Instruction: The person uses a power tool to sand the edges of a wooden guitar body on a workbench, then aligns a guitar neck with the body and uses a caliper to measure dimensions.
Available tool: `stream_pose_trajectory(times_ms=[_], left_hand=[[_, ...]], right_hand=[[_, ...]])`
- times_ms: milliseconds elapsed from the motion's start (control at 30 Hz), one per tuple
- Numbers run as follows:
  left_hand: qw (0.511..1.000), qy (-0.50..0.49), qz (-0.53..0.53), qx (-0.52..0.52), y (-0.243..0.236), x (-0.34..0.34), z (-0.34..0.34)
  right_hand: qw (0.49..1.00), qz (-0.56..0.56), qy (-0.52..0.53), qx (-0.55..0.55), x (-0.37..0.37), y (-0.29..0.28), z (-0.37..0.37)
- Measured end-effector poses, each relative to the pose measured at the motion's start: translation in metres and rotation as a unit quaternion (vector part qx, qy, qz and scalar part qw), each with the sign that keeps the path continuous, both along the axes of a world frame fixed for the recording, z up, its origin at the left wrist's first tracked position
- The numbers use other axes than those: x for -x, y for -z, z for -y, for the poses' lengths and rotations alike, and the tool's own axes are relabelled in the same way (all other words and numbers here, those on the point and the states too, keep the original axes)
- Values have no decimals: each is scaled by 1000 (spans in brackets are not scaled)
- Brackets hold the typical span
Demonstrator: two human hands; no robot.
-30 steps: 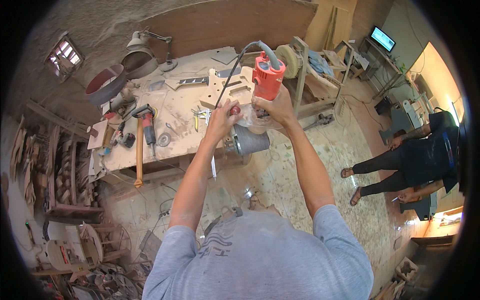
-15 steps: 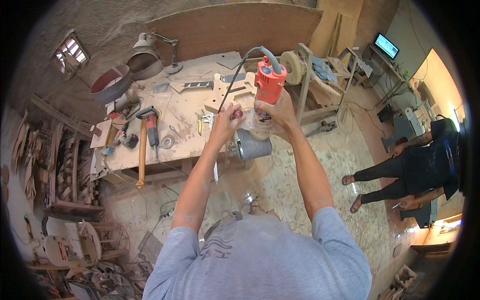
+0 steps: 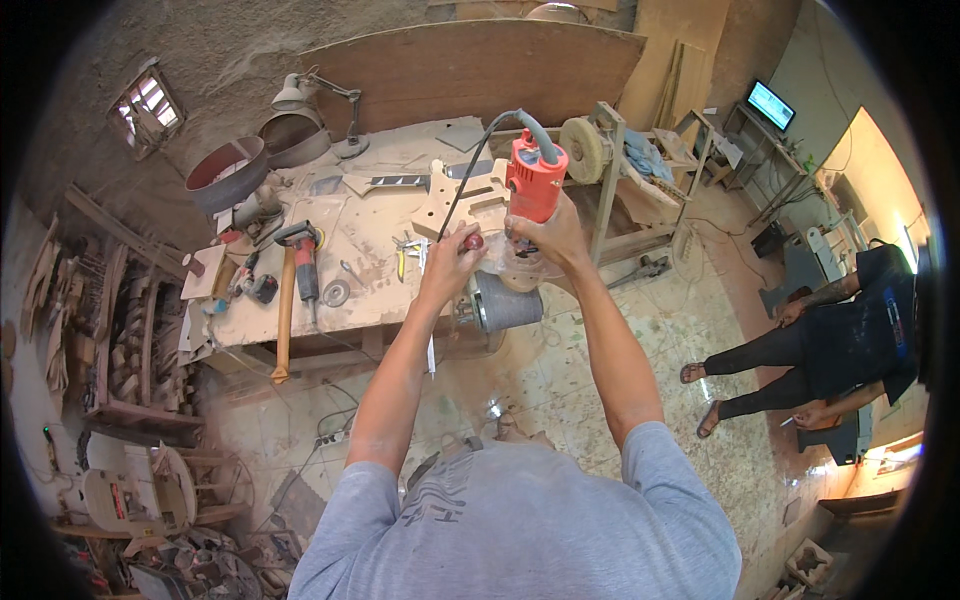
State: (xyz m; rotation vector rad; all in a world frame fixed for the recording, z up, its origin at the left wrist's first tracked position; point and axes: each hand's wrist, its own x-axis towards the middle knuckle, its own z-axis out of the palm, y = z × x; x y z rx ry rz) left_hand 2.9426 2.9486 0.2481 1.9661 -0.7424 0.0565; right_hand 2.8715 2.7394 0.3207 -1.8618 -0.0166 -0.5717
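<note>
My left hand (image 3: 450, 262) is closed round the red side knob (image 3: 474, 241) of a red router (image 3: 537, 177). My right hand (image 3: 552, 237) grips the router's body low down. Its clear base (image 3: 510, 256) and a dark hose are at the bench's front; what lies under the base is hard to make out. Just behind, a pale wooden guitar body (image 3: 436, 206) lies with a neck with dark fretboard (image 3: 398, 181) beside it. Yellow-handled pliers (image 3: 400, 266) and a silver caliper (image 3: 431, 353) are left of my hands. A grey cylinder (image 3: 510, 311) is below the router.
The bench (image 3: 240, 325) holds a grinder (image 3: 305, 262), wooden handle (image 3: 285, 325), drill (image 3: 262, 287), desk lamp (image 3: 352, 145) and curved pieces (image 3: 220, 178). A wheel machine (image 3: 585, 150) stands at right. A person in dark clothes (image 3: 840, 340) stands at far right. Cables (image 3: 345, 420) lie on the floor.
The whole scene has shifted slightly down in the picture, as the camera has moved. My hands hold the router as before, at about the same spot on the bench.
</note>
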Motion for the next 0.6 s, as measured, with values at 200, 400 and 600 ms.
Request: stream_pose_trajectory(times_ms=[200, 400, 600], left_hand=[[1000, -13, -3, -2, -2, 3, -5], [1000, -10, -10, 16, -3, 5, -12], [1000, -11, -2, 14, -3, 5, -18]], right_hand=[[999, 37, -2, 35, 0, -2, -6], [997, 61, 6, 51, -2, 1, -11], [999, 31, 0, 25, -2, 3, -16]])
